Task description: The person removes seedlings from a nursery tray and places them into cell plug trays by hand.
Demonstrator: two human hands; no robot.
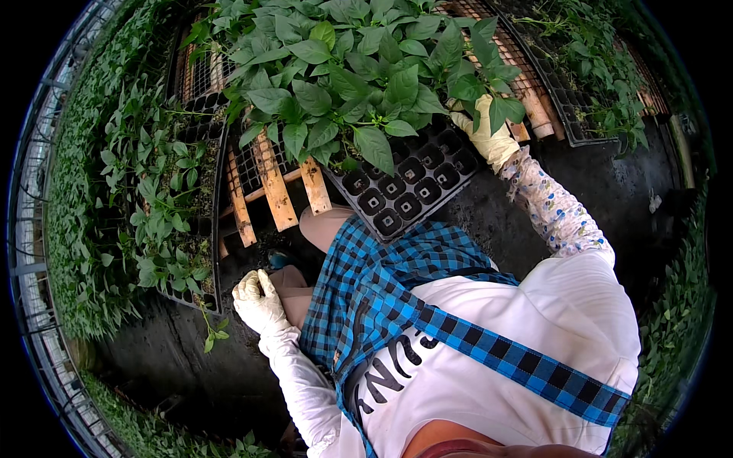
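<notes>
My right hand, in a pale yellow glove, is at the right side of a black plastic seedling tray. Leaves cover part of its fingers, so I cannot see whether they grip the tray or a stem. Broad-leaved green seedlings, which look like peppers, fill the tray's far part. Several cells along its near end hold no plants. The tray's near corner reaches over my blue and black checked apron. My left hand, in a whitish glove, is curled beside my knee, with nothing visible in it.
Wooden slats and black mesh lie under and beside the tray. Another seedling tray stands on the left, and a partly filled one at the upper right. Dark ground sheeting covers the floor. Dense seedlings line the far left.
</notes>
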